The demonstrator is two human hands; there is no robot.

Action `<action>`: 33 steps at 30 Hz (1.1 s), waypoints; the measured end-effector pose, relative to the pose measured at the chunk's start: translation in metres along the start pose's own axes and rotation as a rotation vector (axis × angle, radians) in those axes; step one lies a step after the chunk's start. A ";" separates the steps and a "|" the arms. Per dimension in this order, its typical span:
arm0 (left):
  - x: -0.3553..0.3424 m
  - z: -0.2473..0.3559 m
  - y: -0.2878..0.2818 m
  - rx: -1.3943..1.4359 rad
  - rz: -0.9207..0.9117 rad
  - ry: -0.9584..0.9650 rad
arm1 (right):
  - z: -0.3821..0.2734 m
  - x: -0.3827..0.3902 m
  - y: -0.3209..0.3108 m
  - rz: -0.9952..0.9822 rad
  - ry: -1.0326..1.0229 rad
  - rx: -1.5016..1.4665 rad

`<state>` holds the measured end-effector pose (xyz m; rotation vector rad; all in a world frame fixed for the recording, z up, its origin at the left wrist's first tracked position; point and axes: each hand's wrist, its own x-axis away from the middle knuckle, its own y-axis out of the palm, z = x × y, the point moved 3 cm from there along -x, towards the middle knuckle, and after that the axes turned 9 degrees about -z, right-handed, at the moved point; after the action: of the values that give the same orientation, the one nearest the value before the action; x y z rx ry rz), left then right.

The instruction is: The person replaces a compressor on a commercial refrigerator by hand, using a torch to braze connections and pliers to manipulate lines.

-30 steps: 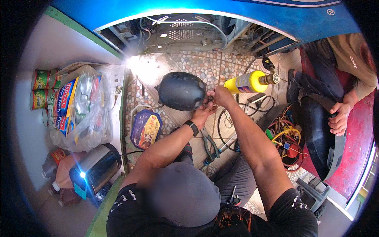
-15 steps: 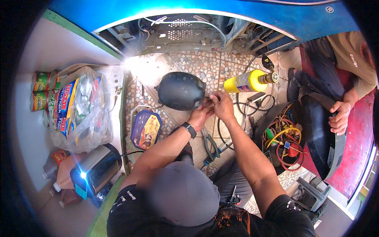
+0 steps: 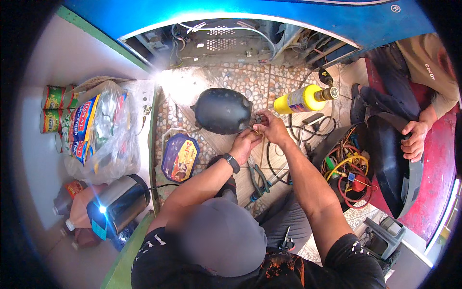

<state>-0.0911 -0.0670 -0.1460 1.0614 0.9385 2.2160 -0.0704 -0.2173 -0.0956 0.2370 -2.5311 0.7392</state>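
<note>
A rounded black compressor (image 3: 223, 111) lies on the floor in front of me. Both hands meet at its right end, where its short fittings are mostly covered by fingers. My left hand (image 3: 244, 145) is closed just below that end, its fingertips pinched together. My right hand (image 3: 271, 129) is closed beside it, thumb and fingers bent around a small part at the fittings. A thin yellowish strand shows between the hands, and what each one grips is too small to make out. Green-handled pliers (image 3: 260, 181) lie on the floor near my right forearm.
A yellow gas cylinder (image 3: 302, 99) lies right of the compressor, near a black hose. A tool bag (image 3: 332, 149) holds coiled hoses. A purple plastic tub (image 3: 179, 158) sits left. Another person's hand (image 3: 413, 140) rests on a black panel. An opened blue cabinet (image 3: 269, 12) stands ahead.
The fingers of my right hand have shifted slightly at the compressor's fittings. My left hand has turned a little and drawn down, and the thin yellowish strand shows more clearly between the hands.
</note>
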 end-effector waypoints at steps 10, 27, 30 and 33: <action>0.006 0.005 0.014 0.015 0.049 -0.006 | 0.027 -0.008 -0.001 -0.070 -0.058 -0.169; -0.023 -0.005 0.002 -0.123 0.096 -0.025 | -0.004 -0.008 0.006 0.074 -0.386 0.424; -0.028 -0.011 -0.006 -0.080 0.129 -0.022 | 0.006 -0.021 -0.006 -0.099 -0.220 0.187; -0.024 -0.005 0.021 -0.098 0.202 -0.080 | 0.038 -0.032 -0.019 -0.307 -0.034 -0.304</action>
<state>-0.0843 -0.0986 -0.1433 1.2364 0.7083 2.3345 -0.0525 -0.2533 -0.1306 0.5200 -2.5157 0.2311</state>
